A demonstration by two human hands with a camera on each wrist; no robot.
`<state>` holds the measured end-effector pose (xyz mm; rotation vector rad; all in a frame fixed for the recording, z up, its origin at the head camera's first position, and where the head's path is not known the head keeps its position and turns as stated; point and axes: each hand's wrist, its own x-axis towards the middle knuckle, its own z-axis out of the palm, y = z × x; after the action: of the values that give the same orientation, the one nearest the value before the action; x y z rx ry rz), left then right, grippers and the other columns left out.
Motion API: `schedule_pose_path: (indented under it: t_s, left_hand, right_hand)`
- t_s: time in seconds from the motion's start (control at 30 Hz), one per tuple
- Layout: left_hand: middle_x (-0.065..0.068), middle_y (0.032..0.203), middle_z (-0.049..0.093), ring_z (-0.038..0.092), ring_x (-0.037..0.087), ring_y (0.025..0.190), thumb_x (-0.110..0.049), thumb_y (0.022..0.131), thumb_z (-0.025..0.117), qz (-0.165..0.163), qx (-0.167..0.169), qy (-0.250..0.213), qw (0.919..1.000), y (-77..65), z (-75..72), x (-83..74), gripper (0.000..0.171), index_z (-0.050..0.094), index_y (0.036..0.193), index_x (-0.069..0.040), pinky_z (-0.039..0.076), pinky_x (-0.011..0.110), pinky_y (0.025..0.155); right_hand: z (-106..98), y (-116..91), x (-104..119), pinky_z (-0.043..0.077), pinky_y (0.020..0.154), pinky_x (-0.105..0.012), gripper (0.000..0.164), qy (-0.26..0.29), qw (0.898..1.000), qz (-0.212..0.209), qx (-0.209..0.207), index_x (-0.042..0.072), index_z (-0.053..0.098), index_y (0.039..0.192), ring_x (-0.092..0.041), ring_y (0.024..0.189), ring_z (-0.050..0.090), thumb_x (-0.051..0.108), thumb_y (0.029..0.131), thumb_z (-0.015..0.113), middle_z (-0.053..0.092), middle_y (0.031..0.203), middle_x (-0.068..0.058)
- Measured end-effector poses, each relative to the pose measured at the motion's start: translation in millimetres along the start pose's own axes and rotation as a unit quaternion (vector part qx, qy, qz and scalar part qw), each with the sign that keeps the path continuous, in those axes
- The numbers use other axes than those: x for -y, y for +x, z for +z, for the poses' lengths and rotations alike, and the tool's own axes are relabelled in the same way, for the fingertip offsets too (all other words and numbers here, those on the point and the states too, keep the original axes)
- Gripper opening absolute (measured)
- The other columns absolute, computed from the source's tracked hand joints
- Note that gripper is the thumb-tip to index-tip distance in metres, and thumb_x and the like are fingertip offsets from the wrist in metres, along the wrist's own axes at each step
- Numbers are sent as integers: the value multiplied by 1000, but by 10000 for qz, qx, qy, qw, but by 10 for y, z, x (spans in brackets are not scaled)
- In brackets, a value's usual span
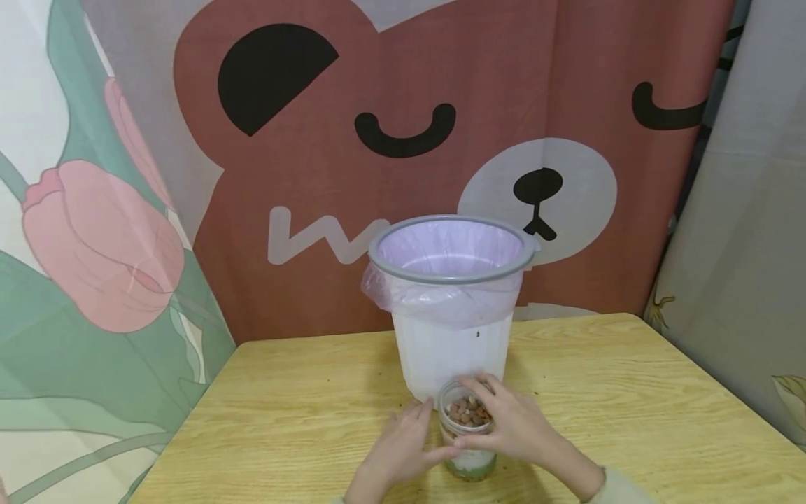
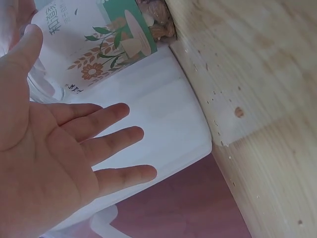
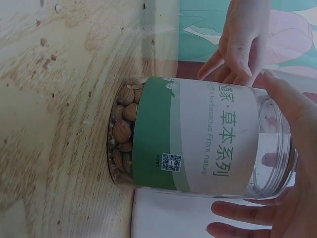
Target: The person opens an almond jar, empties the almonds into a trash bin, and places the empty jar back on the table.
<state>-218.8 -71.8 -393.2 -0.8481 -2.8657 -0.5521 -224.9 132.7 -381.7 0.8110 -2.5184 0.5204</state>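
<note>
A clear plastic jar (image 3: 198, 134) with a green and white label stands upright on the wooden table, directly in front of the white bin. Brown almond-like nuts (image 1: 469, 411) show through its uncovered mouth, and more show through its bottom in the right wrist view. My right hand (image 1: 513, 420) grips the jar near its rim, thumb on the near side and fingers round the far side. Beside the jar on the left is my left hand (image 1: 403, 444), its fingers straight and spread in the left wrist view (image 2: 54, 148), holding nothing.
The white bin (image 1: 450, 350) has a grey ring (image 1: 453, 280) over a pinkish plastic bag (image 1: 441, 301) folded over its rim. Small brown crumbs (image 2: 239, 112) dot the table (image 1: 302, 413). A curtain with a bear print (image 1: 302, 182) hangs behind the table.
</note>
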Motion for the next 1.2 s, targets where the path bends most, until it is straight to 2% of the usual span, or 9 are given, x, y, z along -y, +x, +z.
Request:
schedule_pose_path:
  t_s: [0.1, 0.23, 0.37, 0.47, 0.6, 0.93, 1.13, 1.2]
  left_hand:
    - [20, 132, 41, 40, 34, 118, -66, 77, 45, -4, 141, -238, 9996, 1, 3, -7, 92, 32, 134, 5, 33, 56, 89]
    - [18, 136, 36, 39, 31, 120, -58, 78, 54, 77, 395, -934, 9948, -3, 12, -18, 91, 24, 137, 4, 36, 45, 92]
    - [14, 140, 30, 36, 28, 123, -49, 81, 57, 421, 414, -1344, 9892, 6, 37, -23, 87, 16, 141, -1, 35, 41, 94]
    - [11, 142, 28, 34, 25, 124, -45, 82, 58, 567, 363, -1452, 9871, 13, 50, -35, 86, 12, 142, -4, 33, 39, 96]
    - [9, 142, 29, 34, 24, 123, -45, 81, 60, 452, 388, -1489, 9871, 10, 50, -59, 88, 10, 143, -7, 33, 39, 96]
    - [7, 143, 26, 31, 22, 126, -46, 81, 59, 710, 271, -1879, 9793, 35, 101, -64, 89, 5, 143, -11, 32, 38, 97]
    - [7, 139, 31, 35, 20, 123, -48, 79, 61, 545, 113, -2040, 9774, 38, 116, -120, 90, 10, 142, -10, 33, 37, 96]
    - [9, 138, 34, 38, 22, 120, -50, 77, 62, 407, 32, -1971, 9795, 37, 127, -146, 93, 11, 142, -6, 36, 39, 93]
  right_hand:
    - [2, 0, 14, 36, 46, -20, 80, 78, 9999, 103, 37, 18, 48, 128, -13, 69, 53, 65, 65, 63, 49, 113, -8]
    - [12, 3, 32, 36, 45, -19, 76, 189, 9997, 160, 44, 18, 49, 125, -10, 66, 49, 63, 66, 64, 48, 109, -5]
    - [28, 7, 41, 37, 46, -19, 72, 260, 9995, 157, -64, 18, 52, 122, -9, 67, 49, 62, 66, 65, 47, 106, -4]
    - [50, 2, 37, 39, 48, -20, 68, 296, 9992, 107, -252, 18, 54, 118, -10, 70, 50, 60, 66, 66, 47, 105, -4]
    - [80, -12, 33, 42, 52, -21, 61, 363, 9981, 70, -499, 20, 56, 113, -12, 73, 52, 56, 66, 69, 48, 104, -4]
    - [73, -50, 65, 45, 56, -24, 57, 743, 9955, 250, -535, 19, 59, 112, -15, 77, 54, 48, 65, 73, 49, 106, -6]
    - [42, -79, 98, 46, 60, -27, 60, 1029, 9923, 520, -460, 17, 58, 115, -15, 79, 54, 47, 65, 74, 48, 103, -1]
    - [36, -87, 105, 47, 61, -27, 60, 1177, 9903, 578, -464, 16, 57, 115, -16, 80, 54, 46, 66, 74, 48, 102, -2]
